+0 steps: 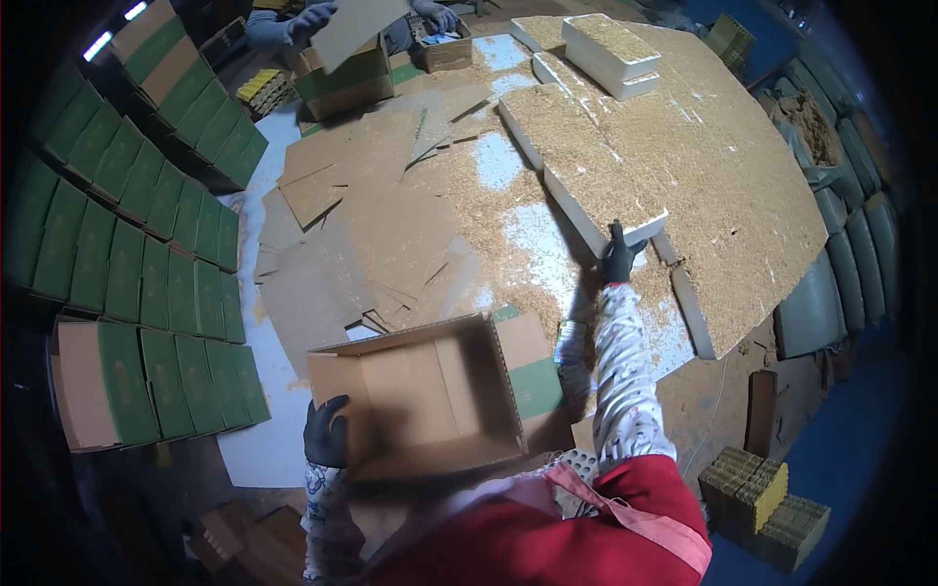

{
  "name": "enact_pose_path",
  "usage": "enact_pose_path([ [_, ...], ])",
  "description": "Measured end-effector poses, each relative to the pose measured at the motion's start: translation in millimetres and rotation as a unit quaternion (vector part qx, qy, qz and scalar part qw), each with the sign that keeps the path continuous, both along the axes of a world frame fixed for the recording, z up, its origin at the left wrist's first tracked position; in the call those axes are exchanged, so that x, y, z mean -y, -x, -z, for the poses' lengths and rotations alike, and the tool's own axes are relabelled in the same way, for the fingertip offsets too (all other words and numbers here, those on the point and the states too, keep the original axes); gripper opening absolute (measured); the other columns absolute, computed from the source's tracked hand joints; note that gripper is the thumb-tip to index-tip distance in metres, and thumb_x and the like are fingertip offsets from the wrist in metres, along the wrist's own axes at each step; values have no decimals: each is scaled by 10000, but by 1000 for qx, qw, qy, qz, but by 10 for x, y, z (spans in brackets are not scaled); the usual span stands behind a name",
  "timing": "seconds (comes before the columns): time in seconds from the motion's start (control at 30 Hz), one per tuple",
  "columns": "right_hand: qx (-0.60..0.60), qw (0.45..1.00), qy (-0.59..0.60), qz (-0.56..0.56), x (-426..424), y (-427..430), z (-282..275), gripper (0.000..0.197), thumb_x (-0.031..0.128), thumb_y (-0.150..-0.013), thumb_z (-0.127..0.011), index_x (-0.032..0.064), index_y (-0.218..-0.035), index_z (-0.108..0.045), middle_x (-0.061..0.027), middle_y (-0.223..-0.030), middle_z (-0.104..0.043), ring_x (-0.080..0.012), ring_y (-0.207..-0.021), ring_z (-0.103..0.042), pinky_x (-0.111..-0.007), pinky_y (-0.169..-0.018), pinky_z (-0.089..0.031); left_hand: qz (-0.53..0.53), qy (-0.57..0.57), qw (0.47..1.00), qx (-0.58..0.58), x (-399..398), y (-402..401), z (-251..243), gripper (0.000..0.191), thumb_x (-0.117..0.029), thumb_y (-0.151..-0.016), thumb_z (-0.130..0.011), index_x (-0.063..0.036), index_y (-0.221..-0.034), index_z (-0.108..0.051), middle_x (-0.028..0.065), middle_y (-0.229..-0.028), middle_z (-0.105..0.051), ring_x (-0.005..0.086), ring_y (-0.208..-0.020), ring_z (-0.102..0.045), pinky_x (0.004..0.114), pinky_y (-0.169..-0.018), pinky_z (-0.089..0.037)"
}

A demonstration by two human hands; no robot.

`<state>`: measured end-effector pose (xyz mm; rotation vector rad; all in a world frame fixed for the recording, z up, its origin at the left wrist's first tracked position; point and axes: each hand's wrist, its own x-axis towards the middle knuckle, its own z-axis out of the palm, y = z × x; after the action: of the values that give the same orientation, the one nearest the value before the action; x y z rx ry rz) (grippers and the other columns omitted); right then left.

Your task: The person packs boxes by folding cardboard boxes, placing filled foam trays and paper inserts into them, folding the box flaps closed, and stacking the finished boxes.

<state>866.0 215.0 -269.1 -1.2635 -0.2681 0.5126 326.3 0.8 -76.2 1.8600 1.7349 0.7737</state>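
An open, empty cardboard box (410, 395) stands right in front of me, its inside facing up. My left hand (326, 434), in a dark glove, grips the box's left wall with fingers curled over the edge. My right hand (623, 256), also gloved, reaches forward and grips the near end of a white foam tray (648, 225). Sawdust or wood shavings fill this tray to the rim. A second filled tray (522, 135) lies in line just beyond it. A brown and green flap (535, 388) sticks out on the box's right side.
Loose cardboard sheets (388, 227) cover the table's left half; shavings (718, 146) spread over the right. Green cartons (154, 271) are stacked at left. Stacked foam trays (612, 58) stand at the back. Across the table, another person's gloved hand (311, 20) holds cardboard. Full sacks (813, 286) line the right.
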Motion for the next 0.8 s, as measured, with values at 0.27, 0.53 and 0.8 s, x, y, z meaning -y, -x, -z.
enact_pose_path([
  [0.27, -81, 918, 21, -388, 479, 49, -872, 511, 271, -819, -541, -13, -1217, -394, -189, -1160, -502, -296, -1086, -506, -449, -920, -414, 38, 8, 998, 53, -15, 40, -73, 361, 14, -717, -536, -48, -1070, -574, 192, -1147, -521, 364, -1106, -483, 380, -930, -392],
  [0.53, 139, 842, -40, -519, 1413, 1003, -1860, 454, 127, -778, -543, 101, -1213, -414, -121, -1301, -390, -281, -1167, -436, -393, -937, -409, -7, 20, 967, 253, -655, -190, 593, 454, -270, -921, -433, -10, -1291, -392, 153, -1351, -383, 247, -1239, -378, 333, -1020, -320],
  [0.8, -56, 773, 19, -632, 2226, 2110, -2877, 946, 167, -609, -598, 104, -1423, -122, -88, -1409, -272, -241, -1286, -292, -357, -1052, -245, 189, 315, 577, 730, -906, -23, 354, 698, -601, -876, -262, -127, -1387, -257, 118, -1383, -343, 306, -1189, -432, 448, -991, -367],
])
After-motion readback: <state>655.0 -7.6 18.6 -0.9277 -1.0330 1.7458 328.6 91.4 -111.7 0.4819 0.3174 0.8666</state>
